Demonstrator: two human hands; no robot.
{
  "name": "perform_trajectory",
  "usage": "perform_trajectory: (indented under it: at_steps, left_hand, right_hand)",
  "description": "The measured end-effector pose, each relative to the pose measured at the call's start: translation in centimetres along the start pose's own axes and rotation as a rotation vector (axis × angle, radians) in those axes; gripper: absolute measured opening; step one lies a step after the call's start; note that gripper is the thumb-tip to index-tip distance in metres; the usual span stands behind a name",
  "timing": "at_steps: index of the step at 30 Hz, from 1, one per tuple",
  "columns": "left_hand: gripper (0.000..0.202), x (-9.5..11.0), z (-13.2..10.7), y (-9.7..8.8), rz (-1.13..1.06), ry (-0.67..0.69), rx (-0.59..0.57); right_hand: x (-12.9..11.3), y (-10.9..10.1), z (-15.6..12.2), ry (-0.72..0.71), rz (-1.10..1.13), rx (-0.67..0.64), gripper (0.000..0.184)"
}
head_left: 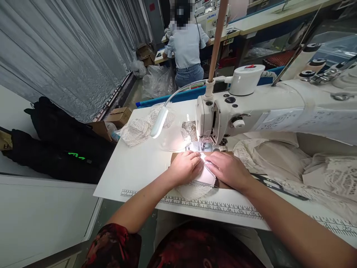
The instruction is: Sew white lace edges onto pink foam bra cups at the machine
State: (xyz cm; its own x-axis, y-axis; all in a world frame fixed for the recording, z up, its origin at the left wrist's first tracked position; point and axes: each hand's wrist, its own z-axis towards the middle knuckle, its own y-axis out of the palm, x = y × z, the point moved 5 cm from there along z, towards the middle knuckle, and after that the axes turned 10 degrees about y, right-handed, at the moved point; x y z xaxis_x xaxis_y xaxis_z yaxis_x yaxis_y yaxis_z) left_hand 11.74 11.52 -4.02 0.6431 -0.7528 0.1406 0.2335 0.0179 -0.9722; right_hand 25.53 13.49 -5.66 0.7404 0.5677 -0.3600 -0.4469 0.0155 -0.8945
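Note:
Just in front of the needle of a white sewing machine (205,143), both hands are on a pale fabric piece (205,174) with a lace edge. My left hand (185,167) lies on its left side, fingers bent together and pressing the cloth near the needle. From the right, my right hand (227,167) has its fingertips closed on the fabric's edge, close to my left fingers. The lace part (193,190) hangs toward me over the table (134,163). My hands hide part of the cloth, and lamp glare washes out the stitching spot.
Lace cups (136,131) lie at the back left under a bendable lamp (159,122). More lace fabric (273,156) is heaped right of the machine. A printed ruler (195,204) runs along the front edge. A seated person (185,48) works at another table.

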Motion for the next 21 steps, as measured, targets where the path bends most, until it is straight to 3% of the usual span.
perform_trajectory:
  at_steps: [8,21]
  left_hand:
    - [0.044,-1.5,0.2,0.4,0.051,0.006,-0.048]
    - [0.050,-3.7,1.3,0.5,0.083,0.100,-0.083]
  right_hand:
    - [0.0,0.3,0.6,0.061,-0.138,-0.010,0.027]
    - [0.3,0.3,1.1,0.189,-0.208,-0.005,0.032]
